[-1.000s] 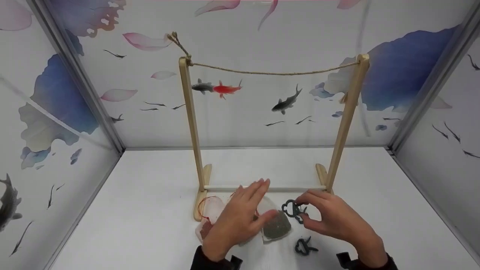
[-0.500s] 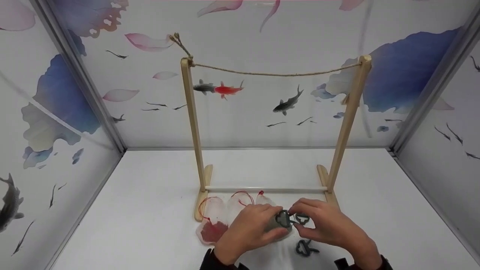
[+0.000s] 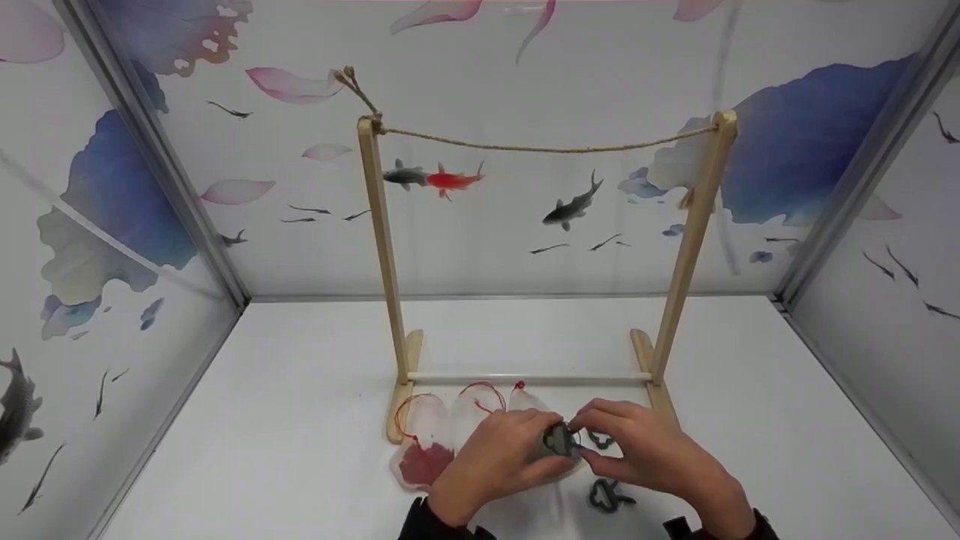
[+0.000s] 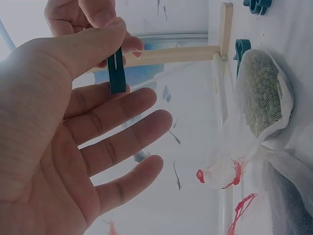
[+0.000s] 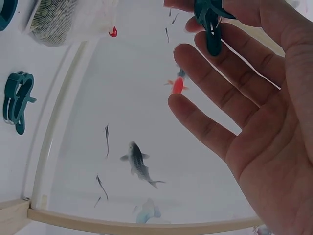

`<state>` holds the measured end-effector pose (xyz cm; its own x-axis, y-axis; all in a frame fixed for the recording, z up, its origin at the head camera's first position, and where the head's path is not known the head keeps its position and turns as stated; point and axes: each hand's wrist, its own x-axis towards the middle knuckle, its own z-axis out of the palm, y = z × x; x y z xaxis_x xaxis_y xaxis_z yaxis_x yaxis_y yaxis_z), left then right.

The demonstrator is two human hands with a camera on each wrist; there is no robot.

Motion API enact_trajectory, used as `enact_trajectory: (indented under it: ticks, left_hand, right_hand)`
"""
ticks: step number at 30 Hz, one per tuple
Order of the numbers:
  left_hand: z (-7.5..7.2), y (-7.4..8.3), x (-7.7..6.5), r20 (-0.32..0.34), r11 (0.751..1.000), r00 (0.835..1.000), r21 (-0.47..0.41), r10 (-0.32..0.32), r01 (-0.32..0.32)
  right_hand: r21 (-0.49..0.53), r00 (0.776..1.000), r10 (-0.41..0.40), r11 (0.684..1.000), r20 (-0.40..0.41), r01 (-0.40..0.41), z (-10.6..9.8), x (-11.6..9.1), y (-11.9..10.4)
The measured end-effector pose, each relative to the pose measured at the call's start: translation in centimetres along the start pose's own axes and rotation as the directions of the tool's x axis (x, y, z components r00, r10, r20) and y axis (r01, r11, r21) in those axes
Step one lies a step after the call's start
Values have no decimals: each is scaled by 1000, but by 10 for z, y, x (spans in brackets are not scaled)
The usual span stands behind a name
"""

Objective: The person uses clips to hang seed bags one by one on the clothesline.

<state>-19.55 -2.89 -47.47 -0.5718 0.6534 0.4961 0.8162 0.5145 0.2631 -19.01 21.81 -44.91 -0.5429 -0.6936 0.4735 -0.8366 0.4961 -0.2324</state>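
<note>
In the head view, my hands meet over the pouches at a raised dark green plastic clothes clip (image 3: 556, 439) with a cloud-shaped outline. My right hand (image 3: 649, 446) pinches it by the handle end between thumb and fingers. The left hand (image 3: 502, 454) has its thumb and forefinger on it too; the left wrist view shows the clip (image 4: 116, 76) under that thumb, other fingers spread. In the right wrist view, the clip (image 5: 210, 24) sits by the right thumb. Below lies a gauze pouch of green filling (image 4: 264, 93), largely hidden by my left hand in the head view.
Two similar clips lie on the table: one (image 3: 610, 495) near the front, another (image 5: 18, 100) partly behind my right fingers. A pouch with reddish filling (image 3: 424, 463) and red cord lies left. Behind stands a wooden frame (image 3: 694, 247) with a sagging rope (image 3: 555, 150).
My right hand has picked the clip up from beside the pouches and brought it left. The left hand has moved right from over the pouches and its fingers now meet the clip.
</note>
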Motion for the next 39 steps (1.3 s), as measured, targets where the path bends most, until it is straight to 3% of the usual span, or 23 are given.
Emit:
enact_trajectory:
  ticks: [4,10,21,28,39]
  left_hand:
    - [-3,-3,1,18,999,999,-8,-49,49]
    - [-5,-7,0,-31,998,997,15,-65,65]
    - [-4,-7,1,-9,997,997,-7,-77,77]
    - [-1,-4,1,-51,999,999,47,-16,19]
    - [-1,-3,-1,-46,1000,999,22,18,-17]
  right_hand:
    - [-13,997,71,997,10,-71,-7,-4,4]
    - [-3,985,174,985,22,-174,-10,-11,10]
    - [26,988,154,988,33,-154,-2,-10,15]
    - [45,994,106,993,13,-107,-1,-9,16]
    - [109,996,89,990,5,-89,0,-10,16]
